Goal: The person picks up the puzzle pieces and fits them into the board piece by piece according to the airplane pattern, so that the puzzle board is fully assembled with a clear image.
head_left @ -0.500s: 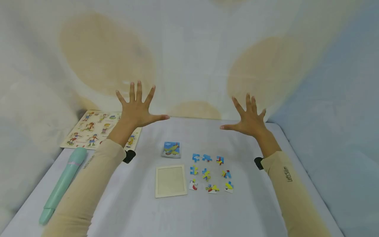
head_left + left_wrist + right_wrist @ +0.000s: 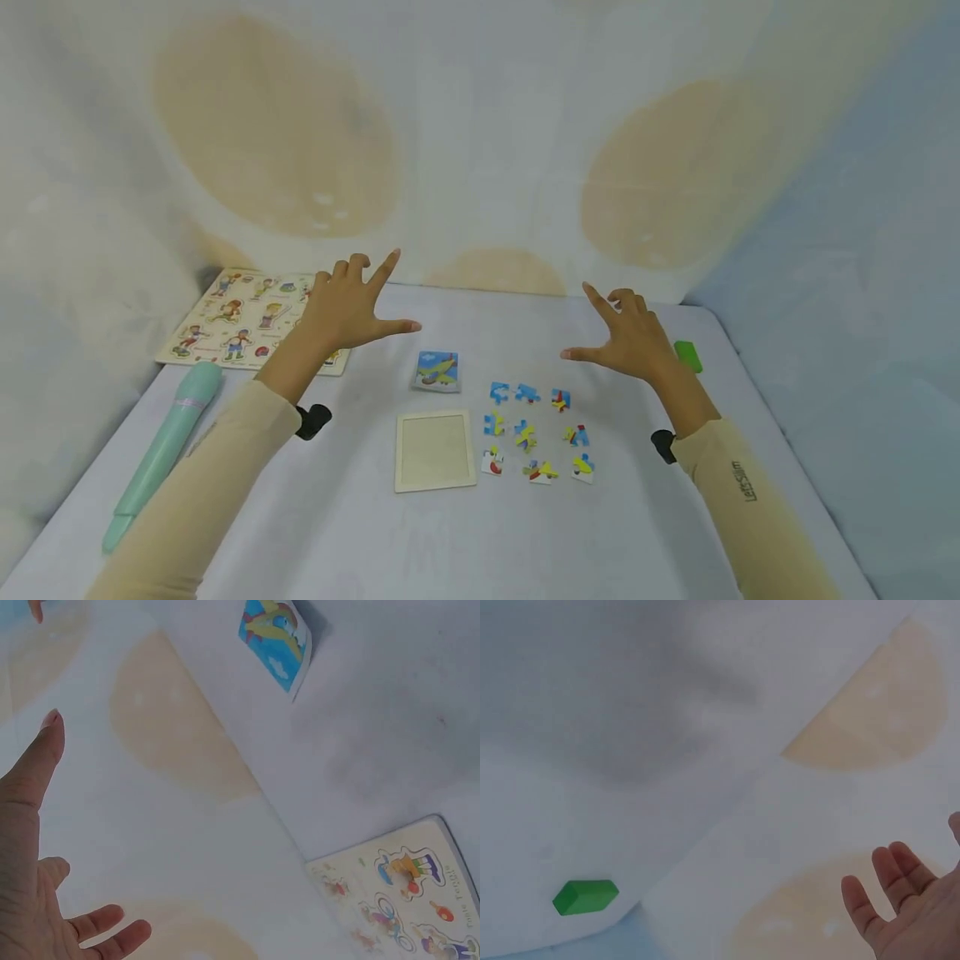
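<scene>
Both hands are raised above the far part of the table and hold nothing. My left hand [image 2: 343, 310] has thumb and index finger stretched wide, with the other fingers partly bent. Opposite it, my right hand [image 2: 632, 337] makes a similar shape, thumb pointing inward. Between and below them lie several loose jigsaw pieces [image 2: 527, 435] in blue, yellow, red and white. Left of the pieces is a square wooden puzzle frame [image 2: 435, 486] with a bare inside. A small square airplane picture [image 2: 437, 371] lies behind the frame, nearest my left hand.
A wooden board with cartoon figures [image 2: 232, 321] lies at the back left, partly behind the left forearm. In front of it is a mint-green microphone-shaped object [image 2: 161, 454]. A green block [image 2: 687, 356] sits beyond the right wrist. A spotted cloth [image 2: 487, 167] hangs behind the table.
Both hands have come down slightly, and their spread fingers have bent, leaving thumb and index finger extended. The green block by the right wrist has come into sight.
</scene>
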Available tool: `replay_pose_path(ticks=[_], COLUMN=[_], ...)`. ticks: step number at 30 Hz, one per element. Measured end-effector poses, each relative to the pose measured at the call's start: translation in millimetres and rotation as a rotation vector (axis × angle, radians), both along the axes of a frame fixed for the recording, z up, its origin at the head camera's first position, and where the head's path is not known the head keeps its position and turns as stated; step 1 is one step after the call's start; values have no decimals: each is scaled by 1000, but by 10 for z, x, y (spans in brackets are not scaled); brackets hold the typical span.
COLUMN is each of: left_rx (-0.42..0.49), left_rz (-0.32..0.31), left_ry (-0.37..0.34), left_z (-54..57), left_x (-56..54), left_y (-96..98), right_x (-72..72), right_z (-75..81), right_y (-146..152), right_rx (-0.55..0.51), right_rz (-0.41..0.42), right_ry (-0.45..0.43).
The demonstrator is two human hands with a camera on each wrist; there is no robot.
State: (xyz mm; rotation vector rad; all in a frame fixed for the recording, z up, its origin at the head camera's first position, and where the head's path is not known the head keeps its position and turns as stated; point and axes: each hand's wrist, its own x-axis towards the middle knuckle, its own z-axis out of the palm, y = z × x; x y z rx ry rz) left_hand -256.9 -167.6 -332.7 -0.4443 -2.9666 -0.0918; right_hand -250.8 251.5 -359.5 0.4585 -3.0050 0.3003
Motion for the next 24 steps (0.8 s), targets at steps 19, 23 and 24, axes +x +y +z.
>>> replay_pose_path(ticks=[19,23,24], left_rx=[-48,-45,-42], left_rz=[-99,-112,-114], left_ry=[-26,-40,-41], left_z=[-454,-553,-576], left_x=[410,483,498], left_y=[-82,-79,-80], right_x=[325,372,382], right_z=[-383,-450,-465], right_y=[-21,-22,-21], right_rx=[-39,-39,-39], right_rz=[34,42,44], right_ry=[-14,-10,-11])
